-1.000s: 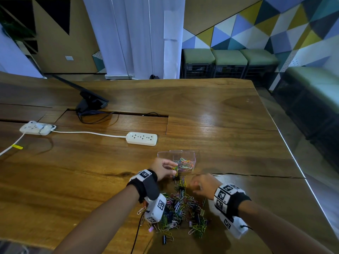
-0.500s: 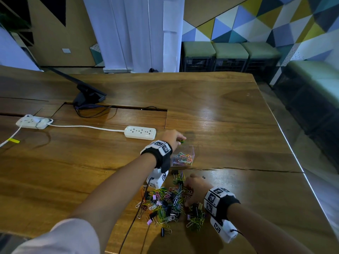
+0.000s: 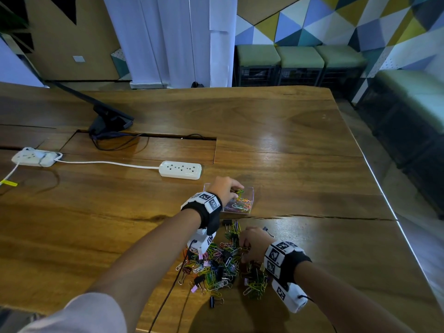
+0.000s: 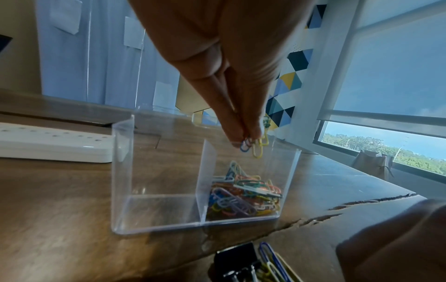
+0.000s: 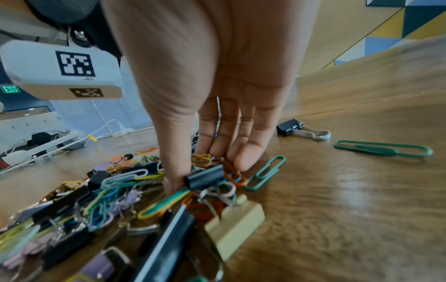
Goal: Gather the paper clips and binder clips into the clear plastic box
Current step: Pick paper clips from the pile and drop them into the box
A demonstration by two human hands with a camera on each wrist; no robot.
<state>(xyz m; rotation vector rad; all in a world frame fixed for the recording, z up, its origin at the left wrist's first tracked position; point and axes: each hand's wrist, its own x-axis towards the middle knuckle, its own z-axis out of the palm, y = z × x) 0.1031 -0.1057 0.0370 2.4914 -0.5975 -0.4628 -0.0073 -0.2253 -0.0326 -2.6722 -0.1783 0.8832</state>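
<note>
A clear plastic box (image 3: 252, 188) with two compartments stands on the wooden table just beyond the pile. Its right compartment holds coloured paper clips (image 4: 243, 196); the left compartment (image 4: 154, 171) holds nothing. My left hand (image 3: 236, 189) hovers over the right compartment and pinches a few paper clips (image 4: 255, 147) at its fingertips. A mixed pile of paper clips and binder clips (image 3: 216, 263) lies nearer to me. My right hand (image 5: 200, 171) reaches down into that pile, straight fingers touching clips and thumb beside a black binder clip (image 5: 205, 179).
A white power strip (image 3: 180, 169) lies left of the box, a second one (image 3: 33, 157) further left. A black stand (image 3: 108, 121) sits at the back. A loose binder clip (image 5: 299, 129) and green paper clips (image 5: 383, 150) lie right of the pile. A crack (image 3: 324, 216) crosses the table.
My left hand carried its clips from the box's near edge to above the right compartment. The right hand stayed on the pile and shifted slightly.
</note>
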